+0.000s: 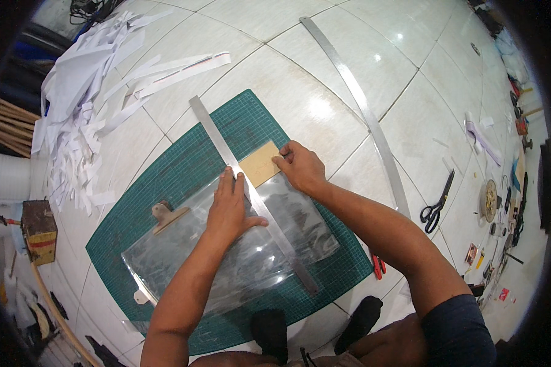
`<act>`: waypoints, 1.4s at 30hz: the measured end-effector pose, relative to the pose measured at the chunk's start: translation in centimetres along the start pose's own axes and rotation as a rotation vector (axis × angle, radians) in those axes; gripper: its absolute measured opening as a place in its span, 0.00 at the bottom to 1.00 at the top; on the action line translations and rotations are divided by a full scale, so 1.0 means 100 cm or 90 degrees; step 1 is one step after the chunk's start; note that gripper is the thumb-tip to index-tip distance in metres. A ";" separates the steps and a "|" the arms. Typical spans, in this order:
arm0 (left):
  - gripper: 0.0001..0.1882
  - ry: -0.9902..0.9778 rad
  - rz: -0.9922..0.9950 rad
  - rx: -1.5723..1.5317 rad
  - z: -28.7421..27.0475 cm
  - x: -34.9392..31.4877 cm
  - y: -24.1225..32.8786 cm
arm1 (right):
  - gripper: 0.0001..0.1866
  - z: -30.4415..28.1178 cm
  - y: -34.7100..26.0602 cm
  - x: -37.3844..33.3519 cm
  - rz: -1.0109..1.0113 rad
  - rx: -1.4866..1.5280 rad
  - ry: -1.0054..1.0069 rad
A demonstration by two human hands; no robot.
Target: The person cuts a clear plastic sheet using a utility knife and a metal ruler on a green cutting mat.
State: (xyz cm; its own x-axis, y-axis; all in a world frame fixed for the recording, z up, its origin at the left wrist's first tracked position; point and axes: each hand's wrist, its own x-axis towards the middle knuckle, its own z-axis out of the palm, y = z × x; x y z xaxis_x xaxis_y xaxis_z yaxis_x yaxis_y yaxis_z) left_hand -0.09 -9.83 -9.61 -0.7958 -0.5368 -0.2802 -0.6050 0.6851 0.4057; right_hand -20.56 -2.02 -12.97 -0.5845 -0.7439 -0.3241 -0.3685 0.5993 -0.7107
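Observation:
A steel ruler (217, 134) lies slantwise across clear plastic sheets (190, 263) on a green cutting mat (147, 177). My left hand (228, 211) is open and flat, its fingertips on the ruler and its thumb out across it, over the plastic. To its right, a small tan card (259, 166) rests at the far edge of the sheets, against the ruler. My right hand (301, 166) pinches the card's right edge between thumb and fingers. Two clips, one at the sheets' left edge (168, 215) and another lower down (142, 297), grip the plastic.
A longer steel ruler (361, 98) lies on the white tiles at right, with black scissors (438, 205) beyond it. Red-handled cutters (378, 266) sit by the mat's right corner. White paper strips (79, 110) heap at left. Small tools line the far right.

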 end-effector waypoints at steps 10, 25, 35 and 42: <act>0.67 -0.019 -0.022 0.027 0.001 0.000 -0.001 | 0.19 -0.011 0.015 -0.013 -0.018 0.046 0.009; 0.65 -0.017 -0.012 0.014 -0.001 0.001 0.003 | 0.19 -0.009 0.045 -0.049 -0.004 0.031 -0.047; 0.67 -0.026 -0.035 0.052 0.004 0.001 -0.002 | 0.19 -0.012 0.052 -0.055 -0.042 0.101 -0.033; 0.66 -0.049 -0.049 0.048 0.000 0.002 0.005 | 0.18 -0.030 0.074 -0.103 0.060 0.060 -0.102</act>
State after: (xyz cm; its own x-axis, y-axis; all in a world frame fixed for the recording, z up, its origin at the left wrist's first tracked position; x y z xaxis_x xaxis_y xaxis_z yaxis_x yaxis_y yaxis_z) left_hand -0.59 -9.64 -9.44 -0.7448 -0.5515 -0.3758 -0.6623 0.6796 0.3153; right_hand -19.42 10.99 -12.97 -0.4880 -0.7281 -0.4814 -0.2448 0.6435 -0.7252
